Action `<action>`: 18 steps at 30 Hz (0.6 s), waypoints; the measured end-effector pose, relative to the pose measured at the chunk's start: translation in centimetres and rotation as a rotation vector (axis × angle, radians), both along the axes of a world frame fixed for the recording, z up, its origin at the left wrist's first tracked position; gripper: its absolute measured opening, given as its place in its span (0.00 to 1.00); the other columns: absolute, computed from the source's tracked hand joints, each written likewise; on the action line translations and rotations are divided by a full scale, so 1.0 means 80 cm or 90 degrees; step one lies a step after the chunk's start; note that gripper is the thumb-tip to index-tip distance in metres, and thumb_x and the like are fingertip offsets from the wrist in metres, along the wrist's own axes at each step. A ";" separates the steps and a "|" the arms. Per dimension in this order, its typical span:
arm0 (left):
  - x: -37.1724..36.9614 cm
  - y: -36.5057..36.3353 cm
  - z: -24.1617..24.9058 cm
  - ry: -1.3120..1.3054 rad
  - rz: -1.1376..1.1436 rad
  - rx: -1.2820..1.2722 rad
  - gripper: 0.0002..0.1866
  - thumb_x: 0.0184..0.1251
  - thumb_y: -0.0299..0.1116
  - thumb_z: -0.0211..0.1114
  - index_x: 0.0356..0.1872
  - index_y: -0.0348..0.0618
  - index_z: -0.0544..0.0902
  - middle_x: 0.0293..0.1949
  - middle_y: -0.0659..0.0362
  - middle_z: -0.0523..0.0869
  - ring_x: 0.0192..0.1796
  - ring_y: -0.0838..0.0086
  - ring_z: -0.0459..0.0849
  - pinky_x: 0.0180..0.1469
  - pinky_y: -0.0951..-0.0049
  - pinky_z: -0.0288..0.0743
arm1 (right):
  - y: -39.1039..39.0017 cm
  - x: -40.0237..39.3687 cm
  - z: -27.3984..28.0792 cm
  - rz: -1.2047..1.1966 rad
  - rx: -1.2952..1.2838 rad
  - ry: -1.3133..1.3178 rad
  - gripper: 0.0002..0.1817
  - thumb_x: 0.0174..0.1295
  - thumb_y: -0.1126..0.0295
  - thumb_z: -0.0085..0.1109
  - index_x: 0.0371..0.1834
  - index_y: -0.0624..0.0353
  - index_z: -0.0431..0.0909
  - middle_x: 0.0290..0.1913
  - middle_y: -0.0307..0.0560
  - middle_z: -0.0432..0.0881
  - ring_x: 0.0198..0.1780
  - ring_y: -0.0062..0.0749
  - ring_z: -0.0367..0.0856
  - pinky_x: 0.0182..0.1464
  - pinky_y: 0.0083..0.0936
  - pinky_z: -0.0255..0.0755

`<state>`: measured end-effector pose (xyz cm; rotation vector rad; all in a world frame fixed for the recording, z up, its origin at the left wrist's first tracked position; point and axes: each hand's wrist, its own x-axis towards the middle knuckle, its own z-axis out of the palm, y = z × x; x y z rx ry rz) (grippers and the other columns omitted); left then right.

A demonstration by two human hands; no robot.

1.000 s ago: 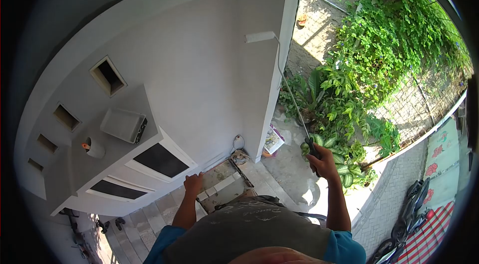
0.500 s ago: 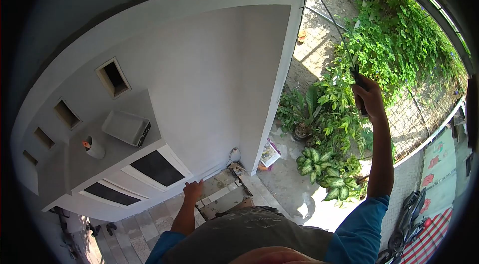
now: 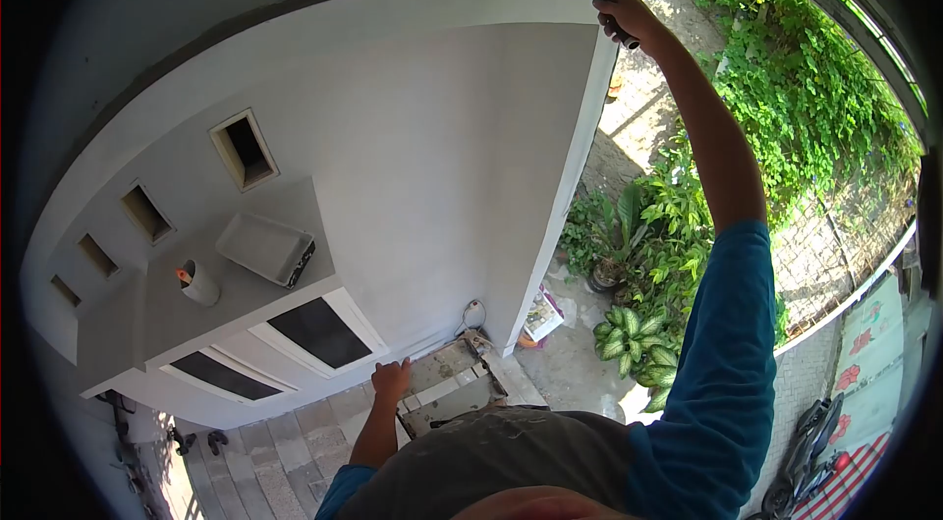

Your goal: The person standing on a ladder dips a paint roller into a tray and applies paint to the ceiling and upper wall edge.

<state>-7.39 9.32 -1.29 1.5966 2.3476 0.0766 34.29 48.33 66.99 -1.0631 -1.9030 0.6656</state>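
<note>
My right hand (image 3: 629, 17) is raised high near the top of the white wall edge, wrapped round the dark handle of a paint roller (image 3: 625, 37). The roller's thin metal rod runs up and left in front of the grey upper wall; its roller head is out of view. Lower down, my left hand (image 3: 391, 379) hangs beside the white cabinet front, its fingers loosely apart and nothing visible in them. On the grey ledge lie a paint tray (image 3: 265, 247) and a white cup (image 3: 199, 284) with an orange-tipped item standing in it.
Square openings (image 3: 244, 149) line the wall above the ledge. Below me is a tiled step (image 3: 442, 390). Papers (image 3: 542, 316) lie by the wall's foot. Potted plants (image 3: 629, 335) and a wire fence stand outside at right, with a motorbike (image 3: 807, 456) farther down.
My right hand has moved up and left with the paint roller, and the roller head has gone out of view. My left hand has barely shifted; the view has moved slightly.
</note>
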 end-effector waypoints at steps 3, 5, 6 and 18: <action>0.004 0.002 0.007 0.009 0.025 -0.016 0.38 0.78 0.61 0.39 0.41 0.37 0.89 0.44 0.48 0.90 0.56 0.50 0.81 0.53 0.48 0.78 | 0.055 -0.029 0.015 -0.038 -0.020 0.038 0.14 0.73 0.59 0.58 0.38 0.60 0.78 0.26 0.41 0.82 0.22 0.25 0.78 0.21 0.25 0.70; 0.007 0.002 0.007 0.014 0.040 -0.010 0.38 0.79 0.60 0.39 0.40 0.38 0.90 0.43 0.49 0.90 0.56 0.50 0.81 0.54 0.48 0.78 | 0.098 -0.031 0.034 -0.075 -0.053 0.039 0.16 0.73 0.59 0.57 0.33 0.62 0.79 0.24 0.44 0.82 0.21 0.27 0.79 0.19 0.26 0.69; 0.008 0.001 0.005 0.020 0.050 -0.004 0.37 0.79 0.59 0.38 0.40 0.39 0.90 0.42 0.49 0.91 0.56 0.49 0.82 0.55 0.48 0.78 | 0.107 -0.031 0.046 -0.043 -0.077 0.034 0.18 0.73 0.60 0.57 0.29 0.63 0.78 0.22 0.46 0.81 0.19 0.29 0.78 0.17 0.28 0.68; 0.013 0.003 0.008 0.055 0.086 0.017 0.35 0.79 0.57 0.42 0.32 0.39 0.90 0.35 0.51 0.91 0.49 0.52 0.84 0.49 0.50 0.80 | 0.209 -0.061 0.101 -0.018 0.018 0.000 0.16 0.74 0.61 0.54 0.30 0.59 0.75 0.17 0.40 0.73 0.14 0.24 0.68 0.16 0.26 0.62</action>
